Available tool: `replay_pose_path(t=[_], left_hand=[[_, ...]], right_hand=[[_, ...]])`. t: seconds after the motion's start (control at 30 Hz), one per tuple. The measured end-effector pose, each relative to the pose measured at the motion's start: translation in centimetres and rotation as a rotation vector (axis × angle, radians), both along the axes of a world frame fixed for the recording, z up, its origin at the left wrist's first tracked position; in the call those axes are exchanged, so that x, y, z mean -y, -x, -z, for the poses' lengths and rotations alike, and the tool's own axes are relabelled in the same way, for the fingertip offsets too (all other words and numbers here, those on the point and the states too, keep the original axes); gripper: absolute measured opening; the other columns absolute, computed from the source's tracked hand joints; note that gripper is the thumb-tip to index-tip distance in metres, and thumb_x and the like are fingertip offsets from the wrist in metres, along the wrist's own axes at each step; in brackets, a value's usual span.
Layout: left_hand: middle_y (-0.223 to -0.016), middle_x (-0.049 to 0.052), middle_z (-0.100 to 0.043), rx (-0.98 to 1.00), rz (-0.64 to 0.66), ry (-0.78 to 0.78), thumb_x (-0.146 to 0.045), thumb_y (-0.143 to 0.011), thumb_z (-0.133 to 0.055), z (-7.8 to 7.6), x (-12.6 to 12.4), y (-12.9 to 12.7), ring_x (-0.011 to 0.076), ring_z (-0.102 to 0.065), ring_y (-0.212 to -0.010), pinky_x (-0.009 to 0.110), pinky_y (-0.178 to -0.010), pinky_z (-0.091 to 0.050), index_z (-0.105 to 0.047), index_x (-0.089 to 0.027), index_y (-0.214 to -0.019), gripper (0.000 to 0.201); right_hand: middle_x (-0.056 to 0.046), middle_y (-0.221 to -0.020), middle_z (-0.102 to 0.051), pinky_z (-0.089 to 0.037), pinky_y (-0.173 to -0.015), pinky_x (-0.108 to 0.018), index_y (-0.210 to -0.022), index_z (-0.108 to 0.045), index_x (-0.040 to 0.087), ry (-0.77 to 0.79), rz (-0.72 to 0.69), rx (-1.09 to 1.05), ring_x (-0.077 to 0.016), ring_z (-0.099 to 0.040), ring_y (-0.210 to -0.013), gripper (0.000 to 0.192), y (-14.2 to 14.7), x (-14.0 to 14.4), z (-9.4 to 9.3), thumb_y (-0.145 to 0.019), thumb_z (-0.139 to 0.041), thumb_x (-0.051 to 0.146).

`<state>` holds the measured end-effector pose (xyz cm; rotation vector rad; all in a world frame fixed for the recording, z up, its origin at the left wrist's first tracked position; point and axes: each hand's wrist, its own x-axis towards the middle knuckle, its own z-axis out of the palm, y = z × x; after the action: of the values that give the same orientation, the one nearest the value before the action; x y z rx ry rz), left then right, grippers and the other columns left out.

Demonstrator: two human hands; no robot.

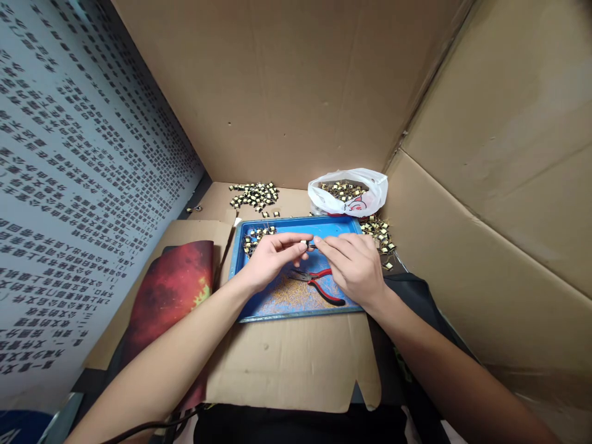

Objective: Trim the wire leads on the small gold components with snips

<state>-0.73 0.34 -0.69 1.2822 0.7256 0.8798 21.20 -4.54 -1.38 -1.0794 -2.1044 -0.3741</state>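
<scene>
My left hand pinches a small coil, a pale block with dark ends, between thumb and fingers above the tray. My right hand meets it from the other side, its closed fingertips at the coil's wire end; the exact grip is partly hidden. Below both hands, a pair of pliers with red and black handles lies in the blue tray. Wire clippings are scattered over the tray floor around the pliers. More coils are heaped in the tray's far left corner, beyond my left hand.
Behind the tray lie a pile of coils and a white plastic bag holding more. Other leaded coils spread right of the tray. A red patterned mat lies left. Cardboard walls enclose the back and right.
</scene>
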Motion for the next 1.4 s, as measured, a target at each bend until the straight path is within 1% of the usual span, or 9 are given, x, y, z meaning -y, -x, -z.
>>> replay_pose_path(t=[0.2,0.47,0.6,0.7,0.8,1.0,1.17,1.3,1.4], left_hand=[[-0.091,0.008,-0.077,-0.005,-0.011,0.001,-0.036,-0.086,-0.081,-0.2,0.1,-0.1,0.0135,-0.063,-0.07,0.026,-0.066,-0.049,-0.079,-0.016,-0.117,0.037],[-0.085,0.007,-0.075,0.026,0.014,0.024,-0.037,-0.088,-0.08,-0.3,0.1,-0.2,0.0123,-0.062,-0.069,0.024,-0.065,-0.049,-0.079,-0.014,-0.116,0.036],[-0.087,0.007,-0.075,0.063,0.017,0.016,-0.036,-0.089,-0.08,-0.3,0.1,-0.2,0.0123,-0.063,-0.072,0.024,-0.067,-0.05,-0.078,-0.015,-0.116,0.034],[-0.088,0.006,-0.075,0.077,0.026,0.005,-0.035,-0.089,-0.08,-0.2,0.1,-0.2,0.0117,-0.064,-0.071,0.024,-0.068,-0.05,-0.076,-0.015,-0.118,0.035],[-0.092,0.008,-0.076,0.109,0.025,0.017,-0.036,-0.088,-0.081,-0.3,0.1,-0.3,0.0148,-0.067,-0.077,0.025,-0.069,-0.051,-0.072,-0.015,-0.117,0.037],[-0.11,0.014,-0.077,0.181,0.031,0.123,-0.042,-0.091,-0.076,-0.4,0.1,-0.5,0.0199,-0.073,-0.088,0.027,-0.069,-0.05,-0.063,-0.018,-0.117,0.037],[-0.101,0.015,-0.079,0.193,0.011,0.222,-0.04,-0.091,-0.075,-0.3,-0.3,-0.2,0.0186,-0.072,-0.078,0.025,-0.065,-0.046,-0.065,-0.015,-0.114,0.035],[-0.097,0.015,-0.079,0.223,0.032,0.329,-0.036,-0.091,-0.075,-0.5,-0.4,0.1,0.0179,-0.071,-0.074,0.026,-0.064,-0.045,-0.066,-0.014,-0.112,0.031],[-0.095,0.014,-0.079,0.245,0.046,0.373,-0.033,-0.09,-0.075,-0.8,-0.4,0.2,0.0161,-0.068,-0.071,0.025,-0.063,-0.044,-0.066,-0.016,-0.112,0.029]], right_hand=[[-0.004,-0.119,-0.077,-0.04,-0.086,-0.042,-0.143,-0.062,0.028,0.072,0.007,0.009,-0.0246,-0.065,-0.102,0.044,0.0,0.1,-0.1,-0.102,-0.053,0.013],[-0.004,-0.114,-0.08,-0.039,-0.079,-0.041,-0.129,-0.07,0.021,0.029,-0.024,0.044,-0.0218,-0.066,-0.091,0.033,-0.2,0.0,-0.4,-0.103,-0.052,0.012],[-0.007,-0.113,-0.079,-0.04,-0.077,-0.04,-0.131,-0.069,0.017,0.031,0.001,0.023,-0.0227,-0.066,-0.09,0.033,-0.2,-0.2,-0.2,-0.103,-0.053,0.013],[-0.01,-0.116,-0.077,-0.044,-0.08,-0.04,-0.133,-0.067,0.017,0.08,0.021,-0.048,-0.0245,-0.067,-0.094,0.032,-0.1,-0.3,0.1,-0.104,-0.054,0.018],[-0.011,-0.119,-0.076,-0.048,-0.086,-0.041,-0.134,-0.065,0.018,0.157,0.035,-0.124,-0.0264,-0.069,-0.102,0.032,0.1,-0.4,0.3,-0.104,-0.054,0.024],[-0.013,-0.12,-0.074,-0.052,-0.093,-0.043,-0.137,-0.063,0.016,0.278,0.118,-0.164,-0.0287,-0.07,-0.107,0.035,0.3,-0.6,0.5,-0.106,-0.05,0.027],[-0.01,-0.115,-0.076,-0.055,-0.09,-0.039,-0.132,-0.066,0.019,0.301,0.088,-0.258,-0.0254,-0.072,-0.1,0.033,0.3,-0.6,0.6,-0.105,-0.048,0.027],[-0.009,-0.109,-0.078,-0.055,-0.09,-0.038,-0.123,-0.071,0.019,0.3,0.075,-0.246,-0.0248,-0.072,-0.098,0.03,0.2,-0.7,0.8,-0.105,-0.048,0.025],[-0.007,-0.103,-0.079,-0.054,-0.084,-0.036,-0.114,-0.074,0.019,0.329,0.092,-0.227,-0.0231,-0.073,-0.091,0.027,0.3,-0.8,0.9,-0.105,-0.049,0.023]])
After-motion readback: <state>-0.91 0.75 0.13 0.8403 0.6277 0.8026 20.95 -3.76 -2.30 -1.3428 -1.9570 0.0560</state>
